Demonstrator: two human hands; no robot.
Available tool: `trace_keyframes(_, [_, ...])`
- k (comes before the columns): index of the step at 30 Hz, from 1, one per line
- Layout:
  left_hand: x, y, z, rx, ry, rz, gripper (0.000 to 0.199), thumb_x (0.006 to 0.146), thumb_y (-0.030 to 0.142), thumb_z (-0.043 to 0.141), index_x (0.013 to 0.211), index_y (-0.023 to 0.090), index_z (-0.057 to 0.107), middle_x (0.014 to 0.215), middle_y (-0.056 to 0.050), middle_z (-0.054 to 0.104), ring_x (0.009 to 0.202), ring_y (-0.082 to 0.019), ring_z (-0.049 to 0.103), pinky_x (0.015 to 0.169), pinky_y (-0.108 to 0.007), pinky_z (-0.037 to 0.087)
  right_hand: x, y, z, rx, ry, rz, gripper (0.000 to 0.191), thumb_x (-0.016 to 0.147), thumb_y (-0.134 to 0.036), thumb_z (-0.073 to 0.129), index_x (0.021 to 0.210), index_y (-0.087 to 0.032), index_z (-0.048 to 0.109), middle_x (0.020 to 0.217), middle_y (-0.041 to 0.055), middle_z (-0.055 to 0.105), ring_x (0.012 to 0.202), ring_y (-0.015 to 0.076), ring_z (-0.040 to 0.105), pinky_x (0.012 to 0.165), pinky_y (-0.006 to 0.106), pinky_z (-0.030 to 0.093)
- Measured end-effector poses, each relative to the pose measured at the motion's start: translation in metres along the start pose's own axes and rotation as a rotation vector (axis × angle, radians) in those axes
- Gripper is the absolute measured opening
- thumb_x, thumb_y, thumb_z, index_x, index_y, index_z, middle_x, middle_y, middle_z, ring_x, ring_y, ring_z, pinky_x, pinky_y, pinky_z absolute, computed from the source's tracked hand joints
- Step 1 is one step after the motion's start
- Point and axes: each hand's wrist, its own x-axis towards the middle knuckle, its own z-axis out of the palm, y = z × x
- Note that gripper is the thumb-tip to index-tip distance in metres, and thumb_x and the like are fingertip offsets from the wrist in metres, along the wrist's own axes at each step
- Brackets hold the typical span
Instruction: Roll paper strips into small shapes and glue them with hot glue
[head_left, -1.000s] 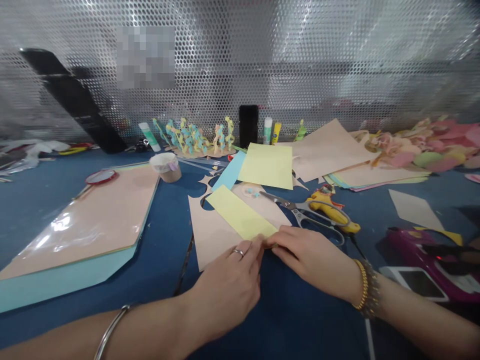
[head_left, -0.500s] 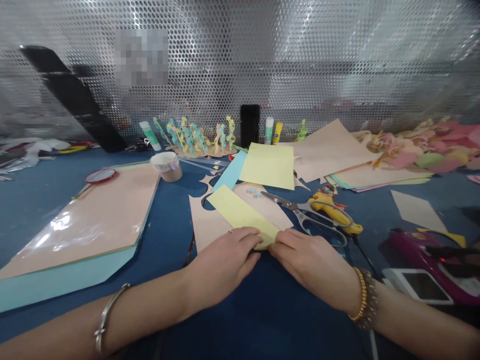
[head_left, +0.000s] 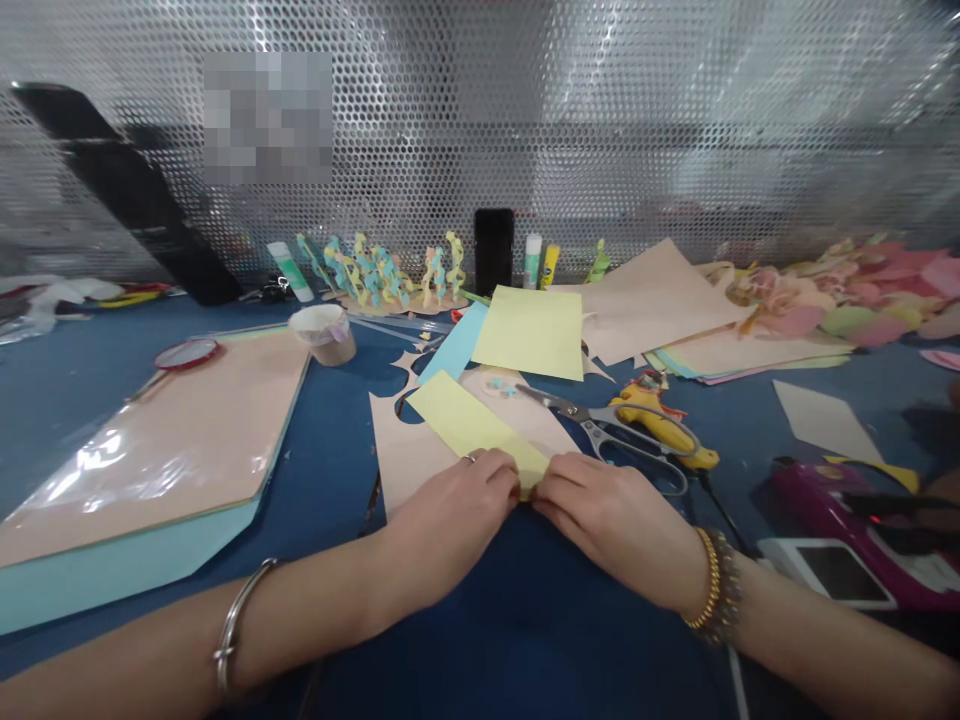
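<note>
Along the far edge of the blue table [head_left: 465,620], before a perforated metal screen [head_left: 420,120], a black phone [head_left: 493,250] stands upright. Toward the left edge lies a plastic-covered paper stack [head_left: 187,430], with a paper cup [head_left: 324,335] by its far right corner. A purple device [head_left: 832,520] sits toward the right edge. Nearer the middle, metal scissors [head_left: 577,412] lie with their blades over a cut-out pink sheet [head_left: 405,460] and their handles against a yellow tool [head_left: 660,425], just beyond the right hand [head_left: 619,515]. A yellow sheet [head_left: 531,335] overlaps a blue sheet [head_left: 456,345] beyond the scissors.

The yellow strip [head_left: 480,425] lies slantwise over the pink sheet, its near end toward the front of the table. The left hand [head_left: 454,515] and the right hand are both closed on that end, fingers curled, fingertips close together.

The fingers cover the strip's near edge, so how it is bent there cannot be told. Both forearms run out of view, the purple device is cut off at the right, and a pixelated patch [head_left: 268,118] masks part of the screen.
</note>
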Motion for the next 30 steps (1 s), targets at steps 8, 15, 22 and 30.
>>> trace_keyframes(8, [0.002,-0.001,-0.003,-0.04,0.026,-0.004,0.021,0.094,0.01,0.037,0.104,0.015,0.055,0.103,-0.008,0.061,0.1,-0.02,0.056,0.087,-0.033,0.046,0.002,-0.003,0.003,-0.164,-0.013,-0.052,0.007,0.09,-0.014,0.053,0.086,-0.018,0.057,0.083,0.0034,0.057,0.075,0.0211,0.057,0.046,0.029,0.034])
trace_keyframes(15, [-0.008,0.013,0.001,0.189,0.075,0.045,0.021,0.093,0.012,0.042,0.108,0.013,0.056,0.101,-0.01,0.063,0.093,-0.023,0.059,0.08,-0.034,0.048,0.004,-0.005,-0.002,-0.116,-0.06,-0.005,0.006,0.09,-0.013,0.053,0.089,-0.018,0.057,0.086,0.0027,0.057,0.079,0.0204,0.058,0.047,0.029,0.033])
trace_keyframes(22, [-0.012,0.022,0.004,0.373,0.032,0.111,0.03,0.086,0.004,0.042,0.113,0.005,0.057,0.106,-0.014,0.065,0.095,-0.026,0.06,0.078,-0.036,0.051,0.006,-0.006,-0.006,-0.088,-0.093,0.025,0.01,0.091,-0.014,0.05,0.086,-0.017,0.058,0.086,0.003,0.058,0.081,0.0208,0.059,0.05,0.029,0.037])
trace_keyframes(30, [-0.009,0.016,0.009,0.195,0.141,0.038,0.023,0.092,0.013,0.043,0.111,0.013,0.057,0.103,-0.011,0.065,0.098,-0.024,0.06,0.086,-0.037,0.048,0.009,0.001,-0.007,0.107,-0.09,0.104,0.012,0.091,-0.017,0.048,0.086,-0.018,0.059,0.089,0.0031,0.06,0.083,0.0194,0.06,0.067,0.03,0.045])
